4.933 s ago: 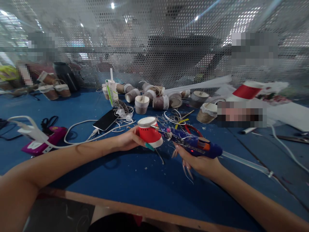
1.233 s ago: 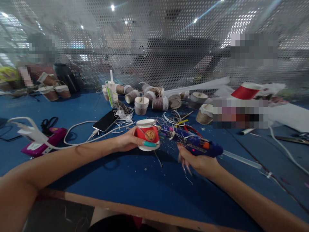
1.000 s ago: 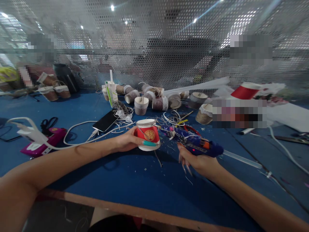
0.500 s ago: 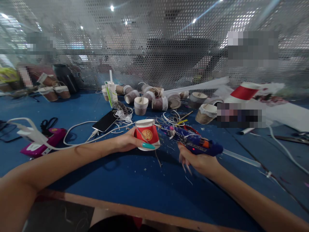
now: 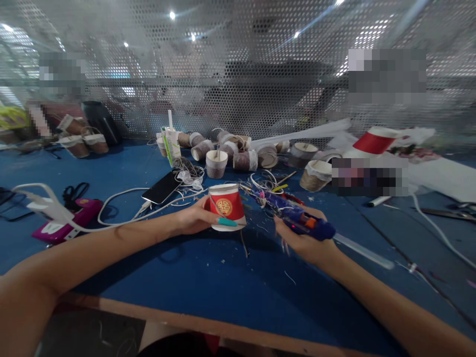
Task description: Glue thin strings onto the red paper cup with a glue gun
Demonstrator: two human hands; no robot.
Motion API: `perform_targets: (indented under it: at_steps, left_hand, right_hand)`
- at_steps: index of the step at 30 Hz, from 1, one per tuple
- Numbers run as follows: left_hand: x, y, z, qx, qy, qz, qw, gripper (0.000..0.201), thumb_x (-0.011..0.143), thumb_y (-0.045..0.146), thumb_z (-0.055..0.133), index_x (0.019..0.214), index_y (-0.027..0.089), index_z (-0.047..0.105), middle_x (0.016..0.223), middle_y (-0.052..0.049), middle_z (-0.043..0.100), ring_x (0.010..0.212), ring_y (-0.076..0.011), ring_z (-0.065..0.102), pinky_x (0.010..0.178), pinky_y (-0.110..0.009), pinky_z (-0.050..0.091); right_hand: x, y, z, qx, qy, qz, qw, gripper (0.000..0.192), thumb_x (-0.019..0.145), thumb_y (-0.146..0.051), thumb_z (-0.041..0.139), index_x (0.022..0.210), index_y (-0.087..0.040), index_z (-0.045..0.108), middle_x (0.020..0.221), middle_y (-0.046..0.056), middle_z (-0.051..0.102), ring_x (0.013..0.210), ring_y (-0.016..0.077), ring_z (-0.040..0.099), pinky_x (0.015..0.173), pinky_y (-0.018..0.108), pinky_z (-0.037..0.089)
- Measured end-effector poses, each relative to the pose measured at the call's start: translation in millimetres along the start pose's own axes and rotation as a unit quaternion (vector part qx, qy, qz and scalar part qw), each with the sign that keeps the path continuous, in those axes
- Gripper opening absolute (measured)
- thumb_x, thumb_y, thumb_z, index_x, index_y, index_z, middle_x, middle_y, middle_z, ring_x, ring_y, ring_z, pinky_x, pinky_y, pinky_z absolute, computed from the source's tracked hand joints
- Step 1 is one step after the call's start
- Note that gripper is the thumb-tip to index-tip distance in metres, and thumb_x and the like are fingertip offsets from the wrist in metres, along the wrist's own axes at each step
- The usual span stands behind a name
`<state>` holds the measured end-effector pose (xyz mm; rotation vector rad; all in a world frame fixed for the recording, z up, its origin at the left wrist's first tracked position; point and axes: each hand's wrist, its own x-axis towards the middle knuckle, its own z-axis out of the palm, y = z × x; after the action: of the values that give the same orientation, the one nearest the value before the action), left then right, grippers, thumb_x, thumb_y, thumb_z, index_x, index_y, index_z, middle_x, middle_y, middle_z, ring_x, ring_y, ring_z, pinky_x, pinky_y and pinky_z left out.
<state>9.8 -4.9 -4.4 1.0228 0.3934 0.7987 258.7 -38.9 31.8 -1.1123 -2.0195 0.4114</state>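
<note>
Held in my left hand (image 5: 199, 215) is a red and white paper cup (image 5: 232, 203) with a gold emblem, its mouth facing up. My thumb presses across its front, and a strand of twine (image 5: 243, 244) hangs from its lower right side. My right hand (image 5: 303, 240) is closed round a blue glue gun (image 5: 297, 215). A clear glue stick (image 5: 366, 250) sticks out of the gun's back end. The gun's nozzle points at the cup's upper right side; whether it touches the cup I cannot tell.
Several twine-wrapped cups (image 5: 245, 161) lie and stand along the back. Left of the cup are a phone (image 5: 160, 187), a white cable (image 5: 107, 206) and a magenta power strip (image 5: 72, 220). A tangle of twine (image 5: 189, 171) sits behind. Scissors (image 5: 448, 214) lie at the far right.
The glue gun has turned a little in my right hand, and its back end has moved left. My left hand keeps hold of the cup, which is now slightly more upright.
</note>
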Motion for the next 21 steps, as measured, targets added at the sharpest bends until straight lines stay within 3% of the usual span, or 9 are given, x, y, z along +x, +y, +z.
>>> perform_targets:
  at_steps: [4, 7, 11, 14, 18, 21]
  left_hand:
    - [-0.8, -2.0, -0.1, -0.005, 0.027, 0.007, 1.0, 0.053, 0.052, 0.023, 0.088, 0.1, 0.013, 0.066, 0.091, -0.007, 0.074, 0.085, -0.0213, 0.07, 0.089, -0.036, 0.05]
    - [0.0, -2.8, 0.2, -0.029, 0.085, 0.039, 0.995, 0.058, 0.05, 0.025, 0.089, 0.102, 0.014, 0.064, 0.09, -0.005, 0.074, 0.084, -0.0202, 0.07, 0.091, -0.035, 0.051]
    - [3.6, -4.2, -1.5, -0.069, 0.223, 0.099, 0.967, 0.058, 0.049, 0.018, 0.087, 0.101, 0.018, 0.061, 0.089, -0.002, 0.073, 0.084, -0.0195, 0.07, 0.089, -0.033, 0.052]
    - [6.5, -6.7, -3.8, -0.069, 0.248, 0.124, 0.958, 0.055, 0.052, 0.018, 0.086, 0.101, 0.019, 0.06, 0.091, -0.003, 0.072, 0.088, -0.0206, 0.069, 0.09, -0.034, 0.051]
    - [7.6, -9.7, -6.8, -0.052, 0.23, 0.123, 0.964, 0.055, 0.053, 0.025, 0.089, 0.1, 0.019, 0.06, 0.091, -0.002, 0.071, 0.088, -0.0193, 0.068, 0.091, -0.033, 0.051]
    - [6.4, -10.0, -8.2, -0.062, 0.237, 0.107, 0.964, 0.056, 0.053, 0.035, 0.09, 0.099, 0.019, 0.062, 0.092, -0.003, 0.071, 0.086, -0.0191, 0.068, 0.087, -0.033, 0.052]
  right_hand:
    - [9.5, 1.3, -6.3, -0.184, 0.032, -0.104, 0.977, 0.021, 0.078, -0.029, 0.053, 0.065, -0.025, 0.038, 0.058, 0.0, 0.045, 0.049, 0.0144, 0.044, 0.049, 0.029, 0.035]
    - [14.6, 7.9, -9.9, -0.277, -0.044, -0.122, 0.952, 0.021, 0.078, -0.037, 0.055, 0.075, -0.024, 0.039, 0.069, 0.003, 0.052, 0.053, 0.0171, 0.05, 0.047, 0.029, 0.035]
    - [18.6, 14.1, -10.6, -0.362, -0.16, -0.079, 0.915, 0.031, 0.076, -0.045, 0.062, 0.085, -0.022, 0.043, 0.081, 0.007, 0.057, 0.054, 0.02, 0.055, 0.05, 0.032, 0.039]
    - [19.9, 20.7, -12.2, -0.298, -0.207, -0.061, 0.93, 0.055, 0.066, -0.058, 0.074, 0.094, -0.021, 0.045, 0.092, 0.008, 0.057, 0.064, 0.0235, 0.061, 0.058, 0.036, 0.048]
    - [21.8, 40.3, -15.7, -0.154, -0.215, -0.102, 0.959, 0.104, 0.038, -0.075, 0.08, 0.117, -0.019, 0.041, 0.113, 0.013, 0.048, 0.099, 0.0329, 0.059, 0.079, 0.043, 0.054]
    - [22.8, 50.4, -12.5, -0.082, -0.161, -0.143, 0.973, 0.109, 0.039, -0.079, 0.077, 0.123, -0.023, 0.038, 0.113, 0.01, 0.043, 0.099, 0.0295, 0.054, 0.081, 0.046, 0.054]
